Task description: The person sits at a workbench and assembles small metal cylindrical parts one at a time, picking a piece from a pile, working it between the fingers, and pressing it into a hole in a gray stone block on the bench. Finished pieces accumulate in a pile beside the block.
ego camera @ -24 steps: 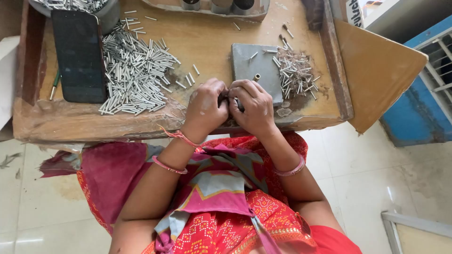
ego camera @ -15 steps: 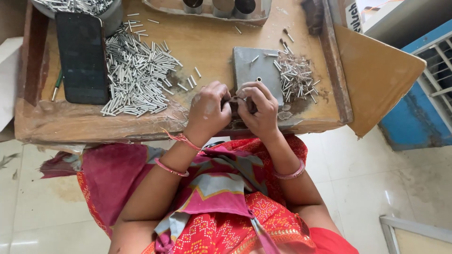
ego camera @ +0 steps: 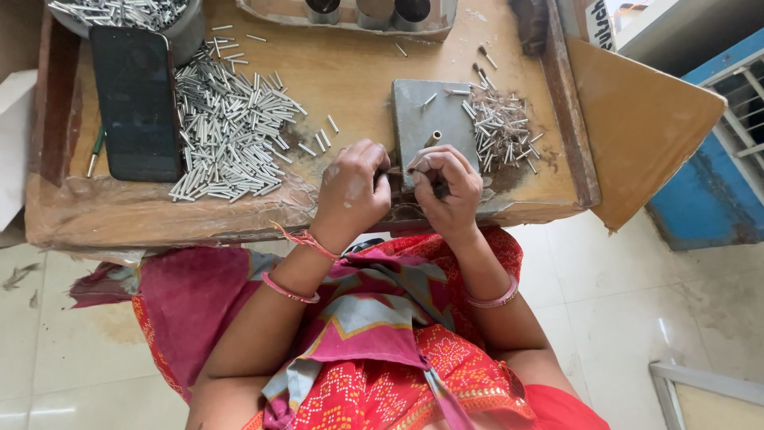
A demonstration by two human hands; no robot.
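Note:
My left hand [ego camera: 352,189] and my right hand [ego camera: 446,185] meet at the front edge of a low wooden table [ego camera: 350,72], fingers pinched together over something small that I cannot make out. Just beyond the fingertips lies a grey metal block [ego camera: 430,115] with a short tube standing on it. A big heap of small silver metal tubes [ego camera: 231,127] lies to the left of my left hand. To the right of the block sits a smaller pile of thinner, darker metal pieces [ego camera: 501,127].
A black phone [ego camera: 137,99] lies at the left of the table, a grey bowl of tubes [ego camera: 127,14] behind it. A tray with dark cups [ego camera: 358,14] sits at the back. A brown board [ego camera: 637,119] leans at the right; tiled floor surrounds.
Both hands have stayed together at the table's front edge, with the fingers shifting slightly. The camera view has moved a little.

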